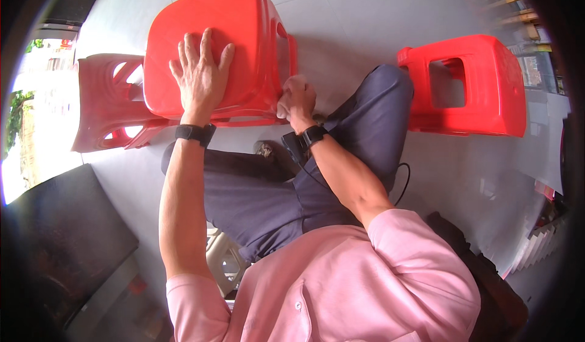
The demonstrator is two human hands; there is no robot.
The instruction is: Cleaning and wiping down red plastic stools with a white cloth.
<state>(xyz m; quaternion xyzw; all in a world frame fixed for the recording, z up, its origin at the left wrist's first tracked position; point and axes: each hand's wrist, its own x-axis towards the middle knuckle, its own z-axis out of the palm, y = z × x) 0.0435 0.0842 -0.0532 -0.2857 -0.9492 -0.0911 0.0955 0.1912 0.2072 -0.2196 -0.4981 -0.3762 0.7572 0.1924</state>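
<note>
A red plastic stool [167,34] stands upright in front of me, its seat facing up. My left hand [201,77] lies flat on the seat with the fingers spread, holding nothing. Beside the stool's right side, low down near a leg, my right hand [300,98] is closed on a pale pinkish cloth [284,105]. The cloth presses against or lies very close to the stool; contact is hard to make out. Both wrists wear black bands, and a dark box with a cable hangs by the right one.
Another red stool [481,86] lies on its side at the right, and one more [100,101] lies tipped at the left. I sit on a pale stool [222,260], knees bent. A dark panel [67,238] is at the lower left, and shelves stand at the right rim.
</note>
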